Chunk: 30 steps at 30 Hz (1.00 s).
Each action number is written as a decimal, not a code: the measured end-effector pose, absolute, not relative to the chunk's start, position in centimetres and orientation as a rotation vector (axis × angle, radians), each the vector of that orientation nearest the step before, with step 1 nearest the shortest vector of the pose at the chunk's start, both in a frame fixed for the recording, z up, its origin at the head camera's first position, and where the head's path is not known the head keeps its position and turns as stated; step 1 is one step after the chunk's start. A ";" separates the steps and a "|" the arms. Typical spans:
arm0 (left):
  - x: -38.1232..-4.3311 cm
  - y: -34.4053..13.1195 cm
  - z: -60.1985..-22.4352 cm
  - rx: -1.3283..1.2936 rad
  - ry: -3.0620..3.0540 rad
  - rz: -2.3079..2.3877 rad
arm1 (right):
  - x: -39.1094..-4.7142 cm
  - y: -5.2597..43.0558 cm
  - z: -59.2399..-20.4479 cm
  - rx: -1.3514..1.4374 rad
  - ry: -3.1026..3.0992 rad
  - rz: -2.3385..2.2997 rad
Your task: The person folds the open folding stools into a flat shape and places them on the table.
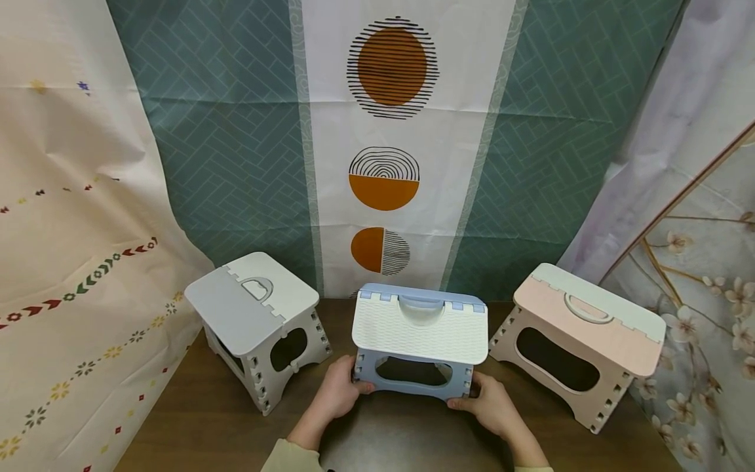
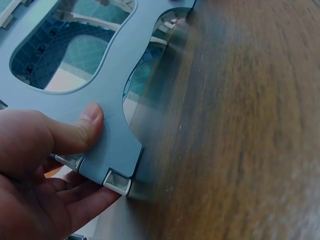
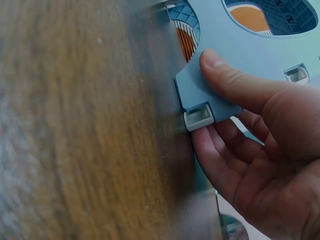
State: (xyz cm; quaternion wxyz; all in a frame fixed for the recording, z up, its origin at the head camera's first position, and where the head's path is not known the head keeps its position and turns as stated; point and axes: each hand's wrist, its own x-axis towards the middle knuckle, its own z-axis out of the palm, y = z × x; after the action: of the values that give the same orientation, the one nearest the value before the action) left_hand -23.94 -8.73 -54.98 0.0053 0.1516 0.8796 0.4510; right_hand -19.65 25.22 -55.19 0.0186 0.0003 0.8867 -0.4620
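Observation:
A blue and white folding step stool (image 1: 420, 334) stands unfolded on the wooden table, its blue handle (image 1: 421, 303) towards the back. My left hand (image 1: 339, 391) grips its left legs low down; in the left wrist view the thumb (image 2: 82, 132) presses the blue front panel and the other fingers curl behind the side. At the opposite end my right hand (image 1: 492, 403) holds the right legs the same way, thumb (image 3: 225, 75) on the front panel (image 3: 235, 55) and fingers round the side. The stool's feet are at or just above the tabletop; I cannot tell which.
On the left stands a grey and white folding stool (image 1: 253, 308), angled inwards. To the right is a pink and white one (image 1: 590, 314), also unfolded. Curtains hang behind the wooden table (image 1: 194, 406), with patterned cloth (image 1: 77, 262) at the left and flowered cloth (image 1: 708, 341) at the right.

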 end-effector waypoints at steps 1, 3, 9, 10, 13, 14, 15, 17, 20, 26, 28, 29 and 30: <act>-24.0 -8.7 -55.0 0.474 2.757 1.406 | -19.7 25.2 -55.2 -0.004 2.755 -1.433; -24.0 -8.7 -55.0 0.479 2.763 1.398 | -19.7 25.2 -55.1 -0.011 2.754 -1.437; -24.0 -8.7 -55.1 0.490 2.749 1.411 | -19.6 25.4 -55.2 -0.046 2.738 -1.449; -24.0 -8.7 -55.1 0.485 2.745 1.415 | -19.6 25.4 -55.2 -0.050 2.736 -1.451; -24.0 -8.7 -55.1 0.476 2.734 1.427 | -19.6 25.4 -55.3 -0.060 2.729 -1.457; -23.9 -8.8 -55.1 0.474 2.732 1.426 | -19.6 25.4 -55.3 -0.063 2.727 -1.458; -23.9 -8.8 -55.1 0.473 2.731 1.425 | -19.6 25.4 -55.3 -0.066 2.724 -1.461; -23.9 -8.8 -55.1 0.471 2.733 1.421 | -19.6 25.4 -55.3 -0.069 2.722 -1.461; -23.9 -8.8 -55.1 0.464 2.728 1.420 | -19.6 25.4 -55.3 -0.071 2.727 -1.452; -23.9 -8.7 -55.1 0.454 2.718 1.434 | -19.7 25.4 -55.2 -0.069 2.752 -1.429; -23.9 -8.7 -55.0 0.453 2.717 1.437 | -19.7 25.4 -55.2 -0.066 2.754 -1.424; -23.9 -8.7 -55.0 0.455 2.718 1.435 | -19.6 25.4 -55.3 -0.065 2.752 -1.424; -23.8 -8.7 -55.1 0.455 2.719 1.433 | -19.6 25.4 -55.3 -0.065 2.750 -1.424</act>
State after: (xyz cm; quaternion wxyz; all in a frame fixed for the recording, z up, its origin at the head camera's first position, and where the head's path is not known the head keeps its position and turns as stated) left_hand -23.84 -8.67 -55.06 0.0171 0.1465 0.8749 0.4612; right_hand -19.63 25.44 -55.28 0.0220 -0.0209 0.8876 -0.4597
